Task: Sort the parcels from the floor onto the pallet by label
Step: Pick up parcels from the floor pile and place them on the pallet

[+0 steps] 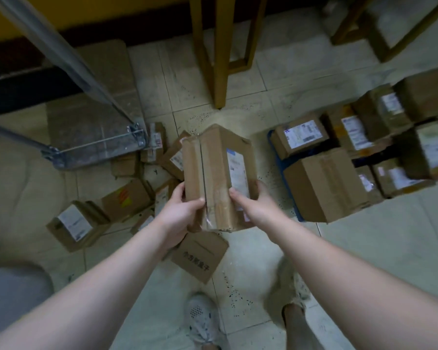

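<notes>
I am gripping a taped parcel [213,173] with both hands: left hand [180,210] curling round its near edge, right hand [253,205] clasping the labelled side, above the floor. Loose parcels [127,200] are lying left; stacked boxes [324,190] are crowding the blue pallet [276,147] on the right.

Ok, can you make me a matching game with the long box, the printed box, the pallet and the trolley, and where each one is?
Things
1. long box
2. printed box
3. pallet
4. trolley

Places
a. blue, under the stacked boxes on the right
b. gripped by the left hand and right hand
c. on the floor, just below the hands
d. on the left, with a metal handle

Pairs: 1-b, 2-c, 3-a, 4-d
</notes>
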{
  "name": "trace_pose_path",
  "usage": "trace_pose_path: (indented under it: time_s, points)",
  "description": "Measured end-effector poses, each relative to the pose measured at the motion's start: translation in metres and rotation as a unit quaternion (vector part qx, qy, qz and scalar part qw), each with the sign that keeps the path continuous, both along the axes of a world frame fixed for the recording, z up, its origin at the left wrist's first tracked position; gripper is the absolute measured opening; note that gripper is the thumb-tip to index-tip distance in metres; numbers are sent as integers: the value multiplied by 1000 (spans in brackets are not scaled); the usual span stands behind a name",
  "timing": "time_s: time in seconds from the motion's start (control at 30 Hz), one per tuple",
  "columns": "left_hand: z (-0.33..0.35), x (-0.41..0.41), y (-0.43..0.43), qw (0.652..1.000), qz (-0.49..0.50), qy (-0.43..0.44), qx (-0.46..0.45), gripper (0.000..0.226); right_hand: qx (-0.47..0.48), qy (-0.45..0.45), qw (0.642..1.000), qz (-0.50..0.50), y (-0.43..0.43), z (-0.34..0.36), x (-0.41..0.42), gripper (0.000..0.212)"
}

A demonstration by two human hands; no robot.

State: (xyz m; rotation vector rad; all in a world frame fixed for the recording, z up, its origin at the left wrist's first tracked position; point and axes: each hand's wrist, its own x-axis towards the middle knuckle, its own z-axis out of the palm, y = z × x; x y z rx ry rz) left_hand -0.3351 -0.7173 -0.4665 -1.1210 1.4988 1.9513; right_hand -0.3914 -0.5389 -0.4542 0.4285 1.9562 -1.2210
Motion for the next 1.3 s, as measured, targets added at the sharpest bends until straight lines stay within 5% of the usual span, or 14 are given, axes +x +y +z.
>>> trace_pose_path:
  time_s: [0.13,0.3,0.37,0.43,0.67,1.07,1.3]
  points:
    - [26,3,6,999,-26,40,21,68,-12,-16,1000,-17,15,21,10,102]
    - [41,-3,56,989,-83,105,-60,64,97,60,993,-41,58,35,18,114]
    - [43,-7,86,985,-116,108,-72,92,121,99,987,-42,82,42,24,116]
    - [44,-12,116,981,-147,106,-74,105,136,134,981,-34,114,47,29,112]
    - [56,-18,237,985,-140,89,-45,76,67,125,987,-75,249,70,47,71]
    - [39,-28,363,992,-98,70,32,47,28,131,990,-45,379,74,38,64]
    - [34,-81,349,995,-80,54,11,63,20,141,989,-50,368,62,-26,59]
